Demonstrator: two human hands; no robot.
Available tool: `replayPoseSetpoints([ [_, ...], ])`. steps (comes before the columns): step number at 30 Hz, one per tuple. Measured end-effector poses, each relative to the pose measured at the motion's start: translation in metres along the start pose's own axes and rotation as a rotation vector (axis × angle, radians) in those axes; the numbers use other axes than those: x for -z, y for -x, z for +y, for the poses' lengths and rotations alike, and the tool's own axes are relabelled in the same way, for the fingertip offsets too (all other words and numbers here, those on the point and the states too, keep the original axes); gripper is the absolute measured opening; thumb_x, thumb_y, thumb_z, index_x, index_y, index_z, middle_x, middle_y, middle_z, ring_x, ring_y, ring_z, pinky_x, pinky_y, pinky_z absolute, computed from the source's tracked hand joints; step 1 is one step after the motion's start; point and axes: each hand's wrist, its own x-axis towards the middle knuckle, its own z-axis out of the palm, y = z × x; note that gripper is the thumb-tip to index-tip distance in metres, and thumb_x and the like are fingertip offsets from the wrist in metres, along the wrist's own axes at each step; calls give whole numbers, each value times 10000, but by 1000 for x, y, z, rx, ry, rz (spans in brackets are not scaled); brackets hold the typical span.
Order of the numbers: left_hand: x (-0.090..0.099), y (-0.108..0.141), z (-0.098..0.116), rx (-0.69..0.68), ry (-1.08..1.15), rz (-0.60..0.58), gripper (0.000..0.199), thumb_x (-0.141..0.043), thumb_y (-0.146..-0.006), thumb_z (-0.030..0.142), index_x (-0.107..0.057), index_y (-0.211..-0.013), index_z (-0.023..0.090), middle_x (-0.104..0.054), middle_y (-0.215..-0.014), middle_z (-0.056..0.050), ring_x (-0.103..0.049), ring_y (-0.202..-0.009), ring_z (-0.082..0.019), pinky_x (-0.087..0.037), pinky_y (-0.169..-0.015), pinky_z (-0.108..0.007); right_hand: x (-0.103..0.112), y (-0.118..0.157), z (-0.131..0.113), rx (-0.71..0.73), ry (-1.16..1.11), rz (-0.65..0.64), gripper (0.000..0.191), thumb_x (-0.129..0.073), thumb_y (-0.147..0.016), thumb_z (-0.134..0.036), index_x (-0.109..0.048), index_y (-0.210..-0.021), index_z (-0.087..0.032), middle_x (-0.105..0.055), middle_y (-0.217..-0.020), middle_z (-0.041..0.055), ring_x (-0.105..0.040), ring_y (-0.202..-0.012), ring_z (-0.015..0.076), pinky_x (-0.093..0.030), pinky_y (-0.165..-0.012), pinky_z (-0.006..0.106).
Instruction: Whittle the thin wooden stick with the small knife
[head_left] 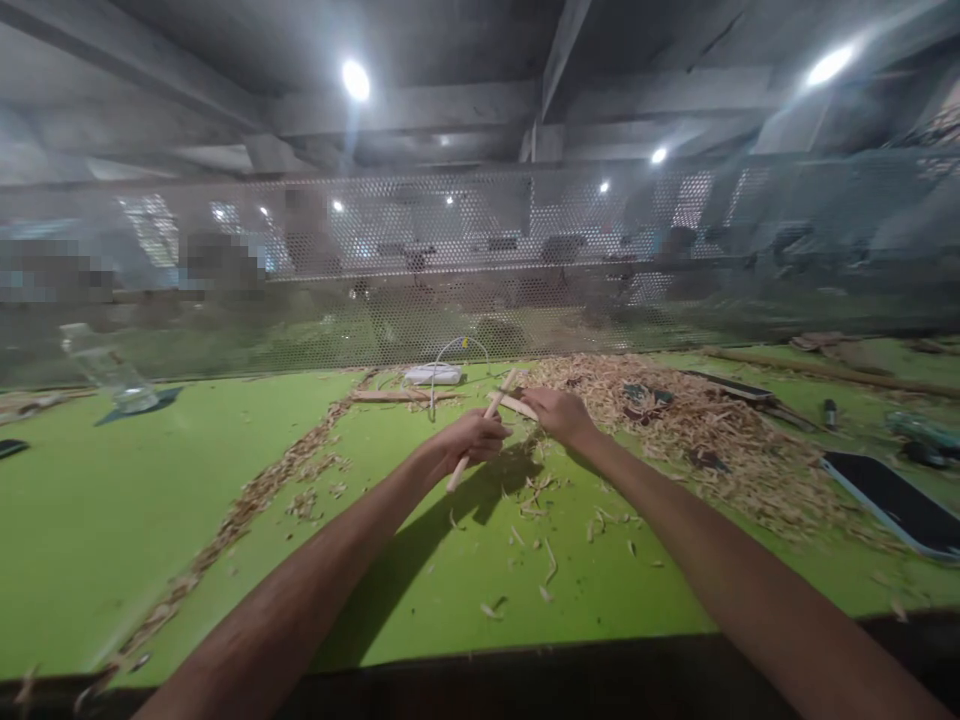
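Observation:
My left hand (472, 440) is wrapped round a thin pale wooden stick (459, 474), which slants up and to the right past my fingers. Just right of it, my right hand (559, 412) is closed at the edge of the shavings, beside a second pale wooden piece (516, 405). Its fingertips are small and partly hidden, so what they grip cannot be made out. Curled wood shavings (547, 560) lie scattered on the green table (420, 600) below both hands.
A shavings heap (742, 450) covers the right side, with a phone (900, 500) beyond it. A white power strip (435, 375) sits behind my hands. At left stands a clear bottle (112, 370). Perforated mesh (450, 270) runs along the back.

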Motion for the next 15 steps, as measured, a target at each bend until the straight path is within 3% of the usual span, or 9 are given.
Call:
replayPoseSetpoints([
  [5, -4, 0, -3, 14, -36, -27, 415, -790, -838, 115, -401, -792, 250, -416, -501, 132, -353, -319, -27, -220, -316, -121, 16, -4, 21, -69, 93, 58, 286, -622, -1032, -346, -881, -1123, -263, -842, -1011, 118, -711, -775, 267, -484, -672, 342],
  [15, -5, -3, -6, 38, -48, 30, 409, -796, -809, 86, -417, -794, 241, -418, -490, 133, -352, -311, -26, -205, -309, -117, 17, -5, 36, -104, 148, 68, 270, -644, -1034, -345, -890, -1131, -288, -853, -1100, 116, -759, -911, 310, -530, -772, 367],
])
